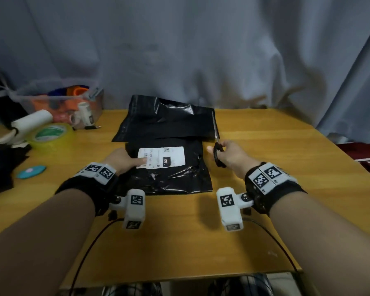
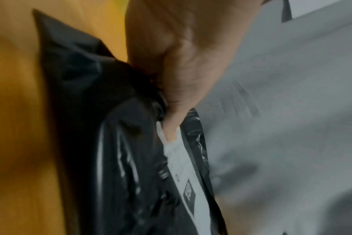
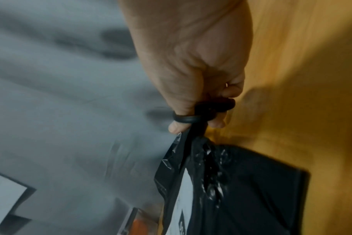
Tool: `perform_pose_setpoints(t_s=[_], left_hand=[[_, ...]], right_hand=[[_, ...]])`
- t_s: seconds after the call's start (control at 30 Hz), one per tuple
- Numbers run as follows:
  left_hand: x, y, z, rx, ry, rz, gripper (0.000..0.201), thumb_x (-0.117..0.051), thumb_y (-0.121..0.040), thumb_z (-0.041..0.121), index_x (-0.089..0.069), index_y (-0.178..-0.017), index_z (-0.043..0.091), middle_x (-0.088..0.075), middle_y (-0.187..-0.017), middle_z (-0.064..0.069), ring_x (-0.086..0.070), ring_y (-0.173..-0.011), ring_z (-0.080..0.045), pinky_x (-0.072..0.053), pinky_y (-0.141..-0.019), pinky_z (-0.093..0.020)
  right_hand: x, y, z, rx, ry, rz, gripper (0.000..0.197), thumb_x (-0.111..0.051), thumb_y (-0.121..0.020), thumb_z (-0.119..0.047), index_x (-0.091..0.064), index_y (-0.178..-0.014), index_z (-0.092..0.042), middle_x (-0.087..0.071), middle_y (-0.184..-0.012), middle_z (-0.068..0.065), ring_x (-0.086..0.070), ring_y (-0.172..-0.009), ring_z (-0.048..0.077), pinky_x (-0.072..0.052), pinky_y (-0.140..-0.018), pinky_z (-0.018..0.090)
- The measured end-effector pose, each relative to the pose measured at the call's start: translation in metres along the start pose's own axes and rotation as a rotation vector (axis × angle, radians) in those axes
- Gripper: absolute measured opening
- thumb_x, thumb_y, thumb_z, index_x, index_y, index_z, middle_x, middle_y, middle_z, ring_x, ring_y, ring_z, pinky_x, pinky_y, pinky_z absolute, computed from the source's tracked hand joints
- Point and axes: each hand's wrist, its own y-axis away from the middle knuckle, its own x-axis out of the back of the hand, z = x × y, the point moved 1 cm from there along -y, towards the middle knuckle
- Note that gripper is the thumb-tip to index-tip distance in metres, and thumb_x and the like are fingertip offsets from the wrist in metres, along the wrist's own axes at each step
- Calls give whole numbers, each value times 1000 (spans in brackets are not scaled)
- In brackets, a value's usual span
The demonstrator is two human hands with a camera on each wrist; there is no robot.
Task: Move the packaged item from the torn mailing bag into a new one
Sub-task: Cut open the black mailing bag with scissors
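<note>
The torn black mailing bag, crumpled and bearing a white label, lies at the middle of the wooden table. Behind it, partly under its far edge, a smooth new black bag lies flat. My left hand grips the torn bag's left edge with the thumb on the label; its other fingers are hidden. At the bag's right edge my right hand holds black-handled scissors, blades pointing away. The right wrist view shows fingers through the scissors' loops, just above the bag.
Back left stand a clear plastic bin of odds and ends, a yellow-green tape roll and a white roll. A teal oval object and black cloth lie left. A grey curtain hangs behind.
</note>
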Motion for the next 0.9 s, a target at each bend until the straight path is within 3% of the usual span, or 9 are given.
perform_pose_setpoints(t_s=[0.1, 0.2, 0.3, 0.43, 0.53, 0.6, 0.7, 0.83, 0.9], left_hand=[[-5, -2, -6, -95, 194, 50, 26, -66, -86, 23, -65, -102, 2, -70, -100, -16, -65, -91, -29, -53, -86, -42], [2, 5, -5, -230, 365, 50, 35, -55, -93, 25, -55, -124, 9, -62, -122, -10, -59, -111, -25, -48, -98, -43], [16, 22, 7, -375, 595, -14, 19, -47, -97, 19, -58, -113, 20, -68, -109, -2, -64, -102, -18, -53, -85, -32], [31, 41, 26, -512, 737, -66, 21, -45, -96, 14, -62, -104, 25, -73, -96, 2, -69, -87, -11, -56, -73, -23], [36, 52, 44, -572, 812, -89, 21, -44, -96, 12, -61, -105, 21, -73, -93, 2, -68, -85, -9, -56, -73, -22], [37, 57, 56, -601, 862, -100, 20, -44, -96, 14, -60, -105, 21, -73, -91, 3, -69, -83, -9, -56, -71, -22], [37, 57, 64, -574, 988, -103, 19, -42, -97, 14, -58, -104, 21, -74, -86, 4, -69, -78, -8, -56, -67, -21], [38, 50, 58, -450, 976, -68, 18, -43, -98, 18, -59, -104, 19, -72, -97, -5, -68, -86, -16, -58, -75, -30], [36, 43, 53, -392, 830, 12, 16, -45, -98, 18, -60, -103, 17, -69, -102, -10, -67, -85, -18, -54, -73, -31]], right_hand=[[-10, -5, 4, -33, -5, 31, 43, -59, -90, -39, -49, -120, -11, -59, -103, 9, -56, -98, 23, -45, -90, 35], [-12, -8, 7, -1, -31, 55, 43, -59, -90, -39, -47, -122, -13, -57, -101, 7, -55, -95, 21, -42, -83, 31], [-10, -10, 8, 34, -122, 45, 40, -62, -88, -37, -47, -117, -15, -59, -104, 9, -57, -96, 22, -46, -83, 32], [-6, -12, 7, 69, -234, 78, 38, -68, -84, -32, -46, -110, -14, -57, -100, 1, -57, -104, 25, -47, -96, 38], [-3, -3, 6, 74, -309, 8, 31, -64, -88, -26, -47, -110, -13, -57, -91, -4, -58, -86, 11, -48, -71, 14], [-4, 2, 6, 49, -425, -76, 29, -65, -87, -22, -49, -110, -12, -62, -99, 6, -59, -82, 12, -50, -68, 12], [-2, 5, 3, 77, -583, -30, 32, -71, -79, -7, -49, -100, -14, -58, -99, 11, -58, -88, 21, -49, -88, 34], [19, 11, -9, 209, -678, 78, 36, -67, -79, 7, -43, -85, -20, -54, -81, 2, -58, -73, 15, -52, -61, 19], [33, 15, -18, 258, -717, 109, 37, -66, -79, 7, -43, -83, -20, -54, -80, 2, -60, -69, 14, -52, -60, 19]])
